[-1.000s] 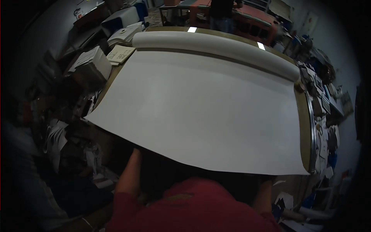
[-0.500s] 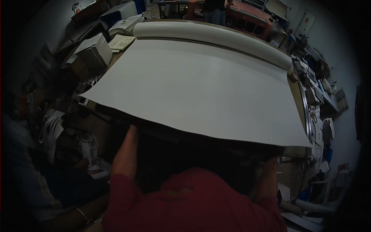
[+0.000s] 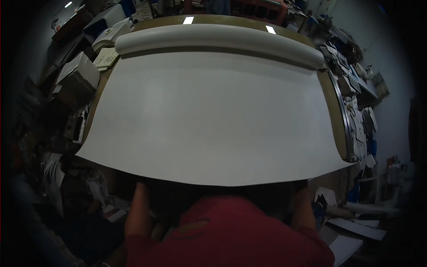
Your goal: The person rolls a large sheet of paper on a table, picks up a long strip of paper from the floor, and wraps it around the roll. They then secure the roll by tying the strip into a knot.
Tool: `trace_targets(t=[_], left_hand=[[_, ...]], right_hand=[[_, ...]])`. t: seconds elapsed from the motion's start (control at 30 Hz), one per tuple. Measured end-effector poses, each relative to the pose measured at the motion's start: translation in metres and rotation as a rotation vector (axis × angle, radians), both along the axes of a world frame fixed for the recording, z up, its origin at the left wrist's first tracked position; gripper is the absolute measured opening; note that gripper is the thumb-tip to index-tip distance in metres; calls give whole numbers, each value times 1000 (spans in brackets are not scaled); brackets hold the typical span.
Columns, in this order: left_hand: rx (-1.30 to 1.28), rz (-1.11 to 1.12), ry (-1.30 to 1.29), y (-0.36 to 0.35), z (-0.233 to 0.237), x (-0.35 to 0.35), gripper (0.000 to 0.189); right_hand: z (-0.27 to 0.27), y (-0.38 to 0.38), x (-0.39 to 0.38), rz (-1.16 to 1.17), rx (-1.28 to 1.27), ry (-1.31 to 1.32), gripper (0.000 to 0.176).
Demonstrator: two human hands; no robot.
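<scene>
A wide sheet of smooth white material (image 3: 209, 115) covers most of the table and runs to a thick roll (image 3: 218, 39) of the same material at the far side. Its near edge sags slightly in front of my body, with both corners flaring outward. My left forearm (image 3: 137, 211) reaches up under this edge on the left, and my right forearm (image 3: 304, 209) does the same on the right. Both hands are hidden beneath the sheet, so their fingers and grip do not show.
A brown tabletop (image 3: 331, 104) shows along the right side. Stacked papers (image 3: 79, 73) and a handwritten yellowish pad (image 3: 106, 58) lie at the left. Cluttered papers and tools line the right, beside a metal strip (image 3: 344, 111). Boards (image 3: 358, 228) lie low at right.
The sheet's near edge, especially its left corner, is now closer to my body and more level. My view has shifted, showing more tabletop beyond the roll. Both forearms remain under the edge.
</scene>
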State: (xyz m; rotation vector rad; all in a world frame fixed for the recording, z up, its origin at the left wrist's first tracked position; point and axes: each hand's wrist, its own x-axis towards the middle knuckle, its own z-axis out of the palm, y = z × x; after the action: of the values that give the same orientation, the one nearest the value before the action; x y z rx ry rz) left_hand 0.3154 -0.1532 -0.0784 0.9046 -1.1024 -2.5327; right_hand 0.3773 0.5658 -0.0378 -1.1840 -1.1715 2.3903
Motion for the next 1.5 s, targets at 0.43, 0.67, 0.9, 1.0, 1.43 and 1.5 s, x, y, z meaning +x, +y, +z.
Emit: trace_targets(t=[0.43,0.67,0.9,1.0,1.43,1.5], left_hand=[[-1641,130,-29,-7,186,-12,35],[-1959,-1166,373,168,144,-144,69],[-2108,-996,327,218,103,-242,68],[-2120,-990,311,222,109,-240,64],[-2004,-1142,170,231,119,-266,63],[-2011,-1143,155,231,117,-270,64]], right_hand=[[97,-6,70,1688,784,-549,44],[204,-133,-57,1713,1010,-522,29],[164,-131,-241,1476,1623,-158,58],[142,-131,-375,1318,1862,-130,70],[78,-135,-757,384,2282,307,110],[95,-139,-784,458,2299,88,109]])
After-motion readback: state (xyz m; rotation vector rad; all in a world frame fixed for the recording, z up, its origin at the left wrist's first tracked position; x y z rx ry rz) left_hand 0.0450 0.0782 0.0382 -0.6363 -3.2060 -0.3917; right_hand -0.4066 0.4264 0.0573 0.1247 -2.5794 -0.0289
